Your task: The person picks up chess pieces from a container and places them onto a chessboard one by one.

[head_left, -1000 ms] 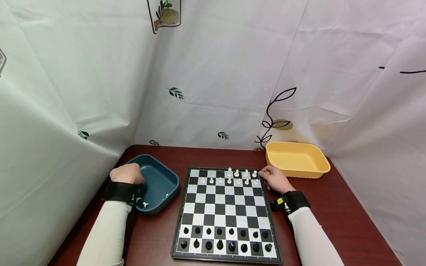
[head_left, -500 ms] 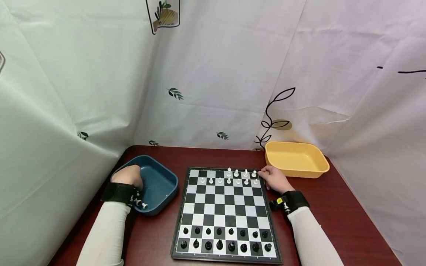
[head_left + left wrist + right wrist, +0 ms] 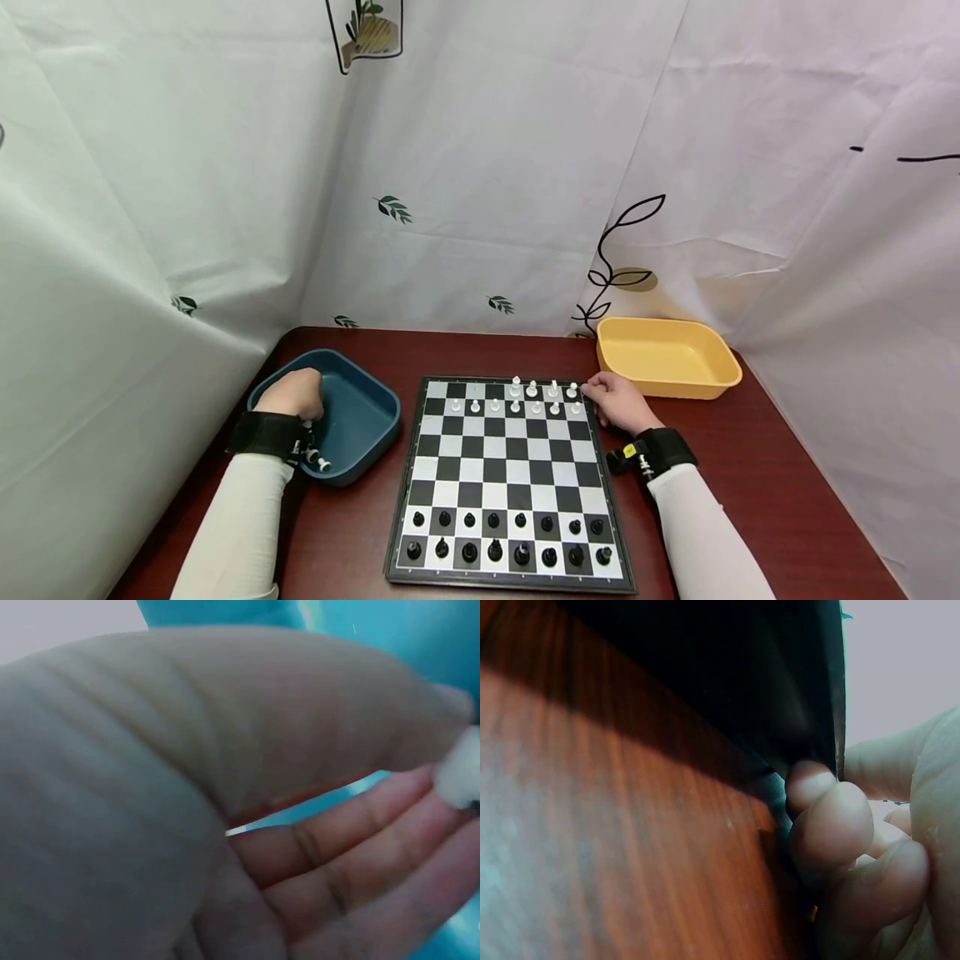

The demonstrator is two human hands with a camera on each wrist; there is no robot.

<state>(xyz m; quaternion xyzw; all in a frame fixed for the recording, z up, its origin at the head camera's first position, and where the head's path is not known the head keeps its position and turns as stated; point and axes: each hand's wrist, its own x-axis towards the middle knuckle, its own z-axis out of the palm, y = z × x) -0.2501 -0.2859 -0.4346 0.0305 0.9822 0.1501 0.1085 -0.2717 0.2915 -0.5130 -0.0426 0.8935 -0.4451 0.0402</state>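
In the head view my left hand (image 3: pixel 294 395) reaches down into a dark blue tray (image 3: pixel 371 383), its fingertips hidden. The left wrist view shows a white chess piece (image 3: pixel 459 774) pinched between its thumb and fingers; its exact type is cut off. My right hand (image 3: pixel 619 402) grips the far right corner of the chessboard (image 3: pixel 495 450), thumb and fingers on opposite sides of the board's edge (image 3: pixel 838 697). Black chess pieces (image 3: pixel 495 550) fill the two near rows. White chess pieces (image 3: pixel 515 387) stand along the far rows, with the far left squares bare.
A yellow tray (image 3: pixel 667 354) stands at the back right, behind my right hand. Both trays and the board are on a dark red wooden table (image 3: pixel 345 542). White printed cloth (image 3: pixel 480 167) encloses the back and sides. A small white object (image 3: pixel 322 464) shows beside my left wrist.
My left hand has shifted slightly within the blue tray. A small white thing seen at the tray's right earlier no longer shows. My right hand keeps its hold on the board.
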